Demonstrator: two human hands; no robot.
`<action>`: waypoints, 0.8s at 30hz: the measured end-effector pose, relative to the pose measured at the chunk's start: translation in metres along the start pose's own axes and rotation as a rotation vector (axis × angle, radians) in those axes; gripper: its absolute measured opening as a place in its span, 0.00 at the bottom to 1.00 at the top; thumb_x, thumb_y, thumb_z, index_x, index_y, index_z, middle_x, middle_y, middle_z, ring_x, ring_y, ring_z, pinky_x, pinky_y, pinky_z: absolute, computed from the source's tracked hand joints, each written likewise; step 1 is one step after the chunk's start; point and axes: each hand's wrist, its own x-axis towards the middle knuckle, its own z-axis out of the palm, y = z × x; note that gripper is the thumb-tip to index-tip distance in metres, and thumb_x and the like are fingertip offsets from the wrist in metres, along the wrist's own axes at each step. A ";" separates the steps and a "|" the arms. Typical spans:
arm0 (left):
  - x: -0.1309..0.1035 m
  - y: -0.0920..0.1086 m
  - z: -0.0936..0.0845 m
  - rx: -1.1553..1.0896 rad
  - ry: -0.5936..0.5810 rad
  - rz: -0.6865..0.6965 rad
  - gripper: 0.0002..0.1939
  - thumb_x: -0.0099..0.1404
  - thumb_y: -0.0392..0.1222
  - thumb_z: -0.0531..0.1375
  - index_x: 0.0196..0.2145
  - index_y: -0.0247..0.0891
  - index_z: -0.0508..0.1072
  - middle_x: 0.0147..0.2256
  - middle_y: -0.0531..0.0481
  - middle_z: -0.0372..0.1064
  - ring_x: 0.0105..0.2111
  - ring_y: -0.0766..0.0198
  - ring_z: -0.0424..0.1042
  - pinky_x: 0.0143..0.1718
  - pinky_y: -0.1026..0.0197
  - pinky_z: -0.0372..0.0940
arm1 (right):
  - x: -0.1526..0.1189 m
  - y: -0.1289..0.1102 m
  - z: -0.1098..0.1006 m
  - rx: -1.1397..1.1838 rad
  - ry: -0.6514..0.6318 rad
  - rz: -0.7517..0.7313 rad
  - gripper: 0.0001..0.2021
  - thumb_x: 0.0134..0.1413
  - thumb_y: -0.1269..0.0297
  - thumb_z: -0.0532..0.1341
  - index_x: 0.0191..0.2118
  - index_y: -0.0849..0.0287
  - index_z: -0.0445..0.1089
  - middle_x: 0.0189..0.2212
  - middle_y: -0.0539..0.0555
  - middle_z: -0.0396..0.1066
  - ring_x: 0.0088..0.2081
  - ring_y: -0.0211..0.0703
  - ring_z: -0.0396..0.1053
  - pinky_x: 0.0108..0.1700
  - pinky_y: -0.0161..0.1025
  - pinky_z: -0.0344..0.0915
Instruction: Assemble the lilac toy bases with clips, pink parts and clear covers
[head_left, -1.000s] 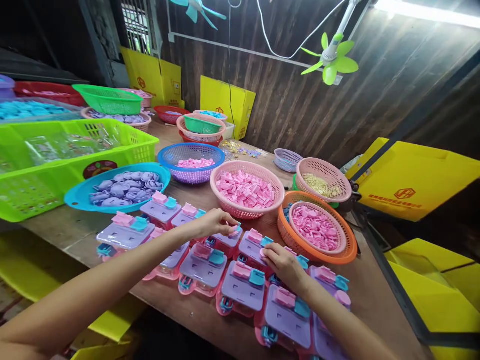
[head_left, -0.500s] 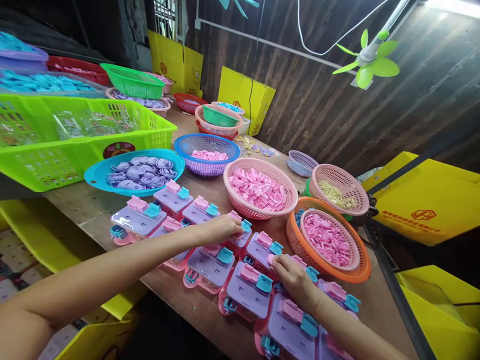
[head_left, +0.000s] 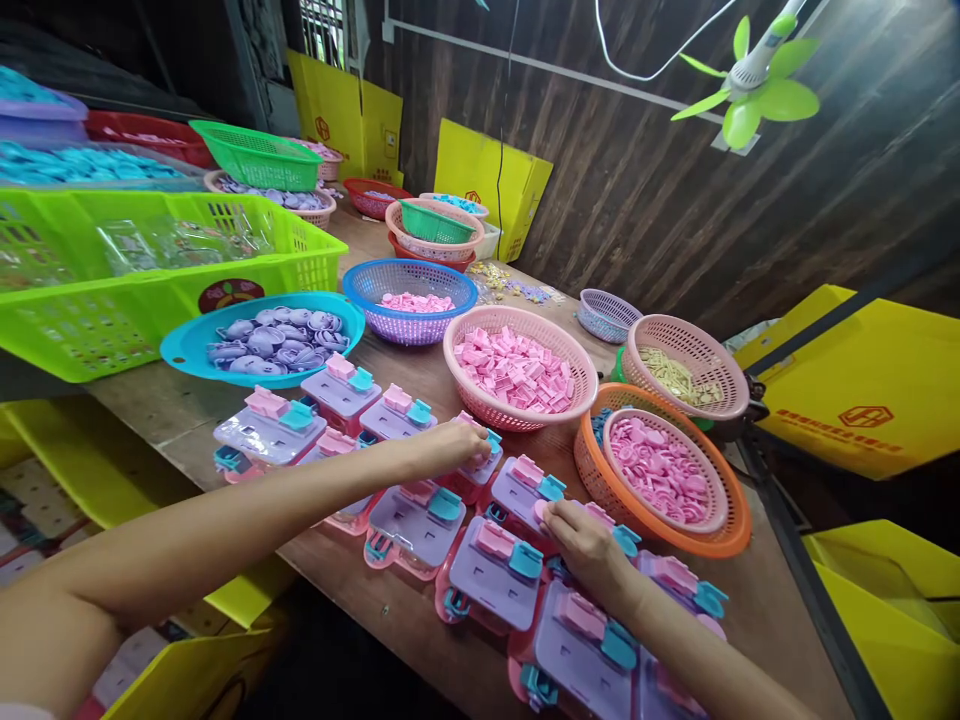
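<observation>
Rows of pink boxes with lilac lids (head_left: 495,580) lie on the wooden table, each lid bearing a pink piece and a blue piece. My left hand (head_left: 459,447) is closed over the pink piece of a lid in the back row, beside its blue piece; whatever its fingers hold is hidden. My right hand (head_left: 585,540) pinches a round pink piece (head_left: 541,511) at the edge of a neighbouring lid. Beyond my hands stands a pink basket (head_left: 480,400) of pink rectangular parts. An orange basket (head_left: 739,520) with a smaller pink basket of round pink parts is to the right.
A blue bowl (head_left: 180,350) of lilac parts and a lime crate (head_left: 112,330) are at the left. Behind are a blue-purple basket (head_left: 409,325) and several stacked baskets. A pink basket of cream parts (head_left: 679,375) sits back right. Yellow cartons (head_left: 885,370) stand around the table.
The whole view has shifted slightly. Both hands stay at the same lids, the left still closed on its lid piece and the right still pinching the round pink piece.
</observation>
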 end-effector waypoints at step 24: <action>0.005 0.010 -0.017 0.228 -0.129 -0.011 0.03 0.58 0.33 0.60 0.31 0.38 0.73 0.27 0.52 0.68 0.23 0.68 0.66 0.21 0.66 0.49 | 0.009 -0.007 -0.028 -0.084 -0.140 0.033 0.10 0.62 0.70 0.49 0.41 0.61 0.66 0.33 0.55 0.68 0.35 0.42 0.62 0.38 0.38 0.62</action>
